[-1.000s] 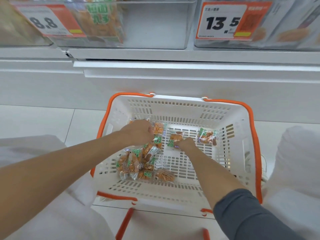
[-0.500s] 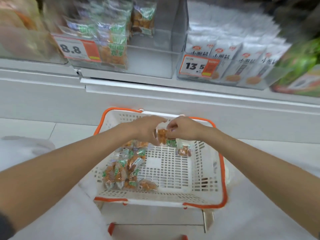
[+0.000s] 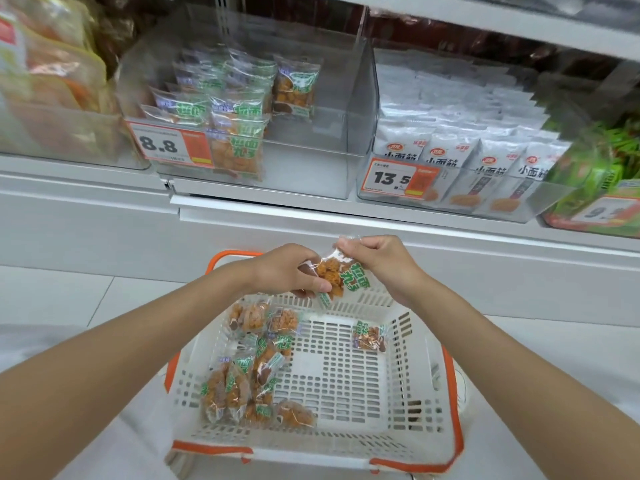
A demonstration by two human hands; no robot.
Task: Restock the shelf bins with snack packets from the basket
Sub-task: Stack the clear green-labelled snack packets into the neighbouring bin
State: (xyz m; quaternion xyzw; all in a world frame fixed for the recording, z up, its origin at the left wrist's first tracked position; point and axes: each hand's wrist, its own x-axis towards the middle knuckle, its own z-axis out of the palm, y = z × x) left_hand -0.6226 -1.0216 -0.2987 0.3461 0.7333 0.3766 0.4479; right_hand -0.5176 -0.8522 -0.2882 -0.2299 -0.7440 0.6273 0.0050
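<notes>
A white basket [image 3: 419, 403] with orange handles sits on the floor below me. Several clear snack packets [image 3: 249, 375] with orange pieces and green print lie heaped on its left side, and one lone packet [image 3: 369, 336] lies at its right. Above the basket's far rim, my left hand [image 3: 284, 271] and my right hand [image 3: 377, 261] both pinch a held packet [image 3: 337, 275] between them. Straight ahead stands a clear shelf bin [image 3: 311, 161] tagged 8.8, holding several of the same packets on its left side.
To the right a bin [image 3: 464, 181] tagged 13.5 holds white packets, with green packs [image 3: 595, 174] beyond it. A bin of orange bags [image 3: 52, 98] stands at far left. A white shelf ledge [image 3: 311, 216] juts out between the bins and the basket.
Both hands have left the basket floor and risen to its far rim, holding one packet together. My view has tilted up, so the shelf bins now show.
</notes>
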